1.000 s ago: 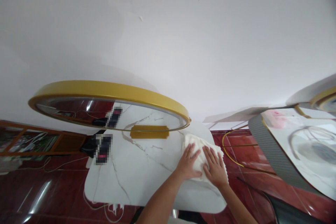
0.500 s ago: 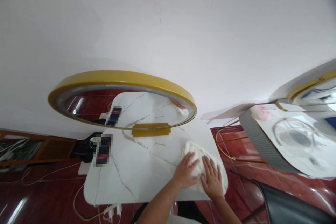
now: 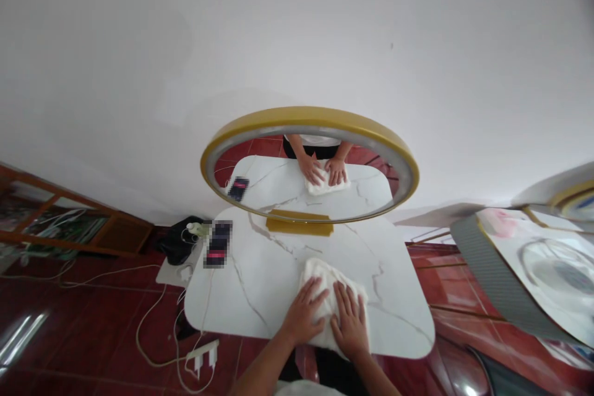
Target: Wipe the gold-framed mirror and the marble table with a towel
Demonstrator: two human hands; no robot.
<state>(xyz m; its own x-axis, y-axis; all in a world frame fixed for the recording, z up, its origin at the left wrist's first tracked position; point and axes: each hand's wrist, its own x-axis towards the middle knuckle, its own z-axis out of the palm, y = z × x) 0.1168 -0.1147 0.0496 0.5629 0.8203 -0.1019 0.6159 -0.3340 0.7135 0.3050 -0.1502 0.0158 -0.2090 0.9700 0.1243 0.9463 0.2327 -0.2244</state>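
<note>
A folded white cloth [image 3: 319, 269] lies on the white marbled tabletop [image 3: 394, 328], near its front edge. My left hand [image 3: 304, 312] rests flat on the cloth's left part, fingers spread. Beside it, my right hand [image 3: 350, 322] presses flat on the right part, fingers stretched out. Both palms are down, and the hands are a little apart. Behind them stands an oval-looking mirror [image 3: 306, 116] with a gold frame, which reflects both hands and the cloth. Its gold base [image 3: 299, 223] sits on the tabletop.
A phone-like dark object [image 3: 218, 244], pixelated, lies at the table's left edge. Cables and a power strip [image 3: 203, 349] hang below it. To the right are a second table [image 3: 520, 247] and a black chair [image 3: 510, 371]. A wooden cabinet [image 3: 125, 232] stands at left.
Both hands and the cloth have moved left across the tabletop, from its right corner toward the middle of the front edge. The view has also turned, and the hands now show in the mirror.
</note>
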